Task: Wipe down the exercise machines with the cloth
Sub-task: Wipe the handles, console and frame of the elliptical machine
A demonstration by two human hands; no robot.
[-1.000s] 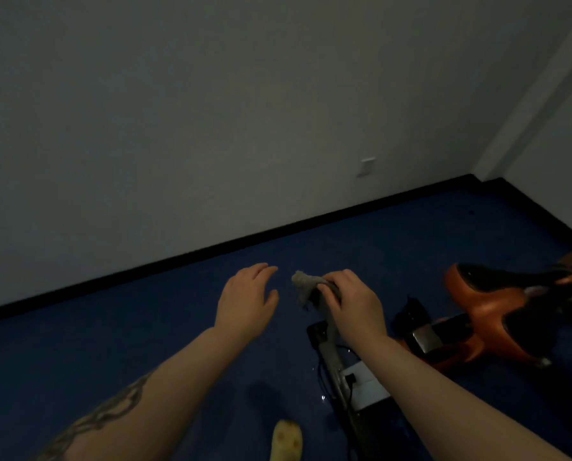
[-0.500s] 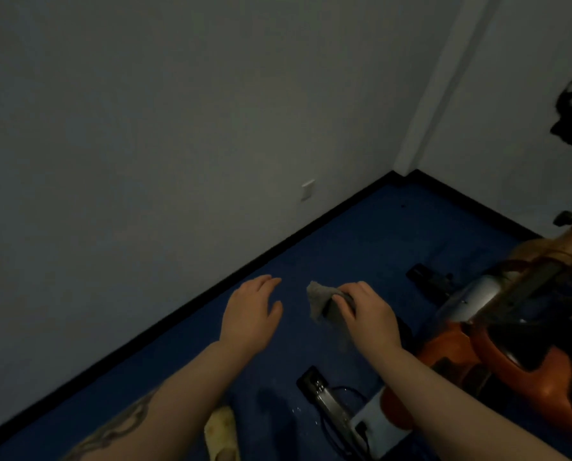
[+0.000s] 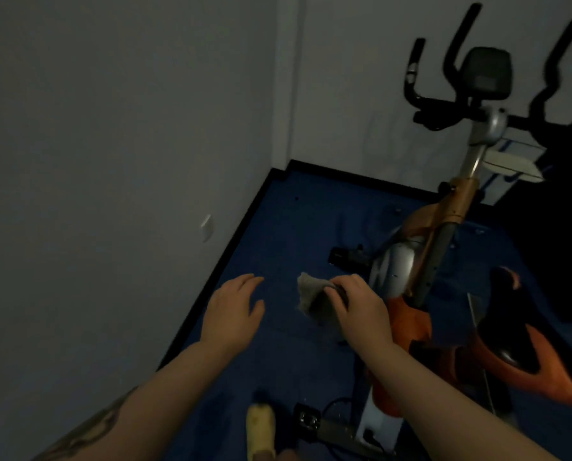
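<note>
While right hand [image 3: 361, 307] grips crumpled cloth [image 3: 311, 294], left hand [image 3: 233, 311] relaxed.

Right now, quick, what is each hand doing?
Left hand: open, fingers relaxed, holding nothing.
Right hand: closed on the grey cloth, pinching it.

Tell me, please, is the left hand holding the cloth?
No, the left hand hovers open and empty, while the right hand grips the cloth.
</note>
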